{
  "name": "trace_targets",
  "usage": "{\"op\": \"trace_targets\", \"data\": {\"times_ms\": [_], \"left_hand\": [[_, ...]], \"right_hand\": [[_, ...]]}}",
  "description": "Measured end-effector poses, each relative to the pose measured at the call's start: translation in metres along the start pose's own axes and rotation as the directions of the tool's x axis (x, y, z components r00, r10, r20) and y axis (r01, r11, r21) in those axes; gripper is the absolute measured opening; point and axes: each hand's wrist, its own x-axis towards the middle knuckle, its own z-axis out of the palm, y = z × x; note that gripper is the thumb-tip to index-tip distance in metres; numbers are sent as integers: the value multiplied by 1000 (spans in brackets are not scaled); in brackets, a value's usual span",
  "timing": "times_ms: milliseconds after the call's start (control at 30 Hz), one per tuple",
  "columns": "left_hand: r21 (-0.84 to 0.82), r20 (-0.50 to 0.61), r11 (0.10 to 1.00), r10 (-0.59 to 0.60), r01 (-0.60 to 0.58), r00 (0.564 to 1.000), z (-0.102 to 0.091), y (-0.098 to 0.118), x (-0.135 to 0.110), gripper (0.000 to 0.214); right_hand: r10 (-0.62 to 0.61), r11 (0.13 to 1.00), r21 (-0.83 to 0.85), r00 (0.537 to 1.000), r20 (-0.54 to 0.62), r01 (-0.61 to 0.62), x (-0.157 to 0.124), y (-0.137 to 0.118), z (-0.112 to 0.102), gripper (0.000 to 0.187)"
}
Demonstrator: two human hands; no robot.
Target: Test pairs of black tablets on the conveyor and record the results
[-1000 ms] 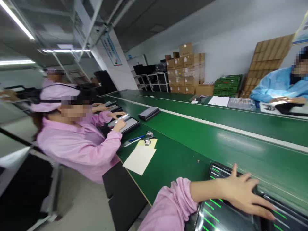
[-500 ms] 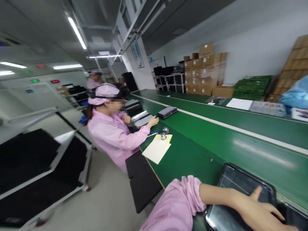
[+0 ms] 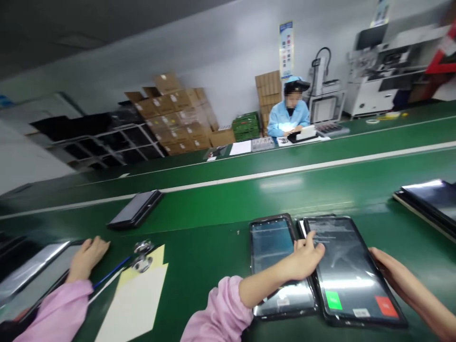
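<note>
Swung round from the view along the line, the head now looks straight across the green conveyor bench (image 3: pixel 302 199), and both of the person's hands have come onto a pair of tablets lying side by side on the near belt. The left hand (image 3: pixel 302 259) lies over the lower right of the left tablet (image 3: pixel 272 242), which has a blue-lit screen. Its fingers (image 3: pixel 311 244) are loosely spread, with the tips on the right tablet (image 3: pixel 351 266), and hold nothing. That right tablet has a dark screen with a green patch and a red patch near its near edge. The right hand (image 3: pixel 390 268) lies open against the tablet's right edge, but whether it has hold of that edge cannot be told. Further left, a co-worker's hand (image 3: pixel 87 256) in a pink sleeve rests on another tablet (image 3: pixel 39 270), beside a chrome fixture (image 3: pixel 142 256), a blue pen (image 3: pixel 110 273) and a cream sheet of paper (image 3: pixel 133 304). A dark tablet (image 3: pixel 135 209) lies toward the far side of the belt, and a stack of tablets (image 3: pixel 427 204) sits at right. Across the far belt, a person in a blue smock (image 3: pixel 288 118) works among cardboard boxes (image 3: pixel 174 114) and green crates (image 3: pixel 245 126)
</note>
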Motion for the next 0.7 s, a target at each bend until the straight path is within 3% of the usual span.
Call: {"op": "trace_targets", "data": {"times_ms": [67, 267, 333, 433, 533, 633, 700], "left_hand": [[-91, -45, 996, -13, 9, 999, 6, 4, -3, 94], [-242, -233, 954, 120, -177, 965, 2, 6, -34, 100], [-269, -348, 922, 175, -277, 921, -4, 1, -45, 96], [-264, -538, 868, 229, -420, 811, -13, -7, -58, 94], [-343, -672, 825, 119, -449, 731, -23, -12, -69, 105], [-457, -743, 784, -77, -421, 665, -33, -16, -83, 85], [-515, -742, 768, -178, -380, 646, -34, -23, -92, 74]], "right_hand": [[117, 989, 85, 991, 69, -123, -6, -8, 7, 46], [-23, 987, 159, 989, 143, 0, -16, -34, 25, 42], [-43, 987, 160, 982, 181, 13, -17, -49, 34, 44], [-139, 980, 166, 969, 204, 106, -17, -74, 60, 47], [-261, 951, 231, 935, 242, 205, -15, -93, 100, 51], [-347, 931, 229, 883, 317, 284, -12, -93, 144, 56], [-351, 935, 85, 868, 350, 344, -12, -80, 169, 54]]}}
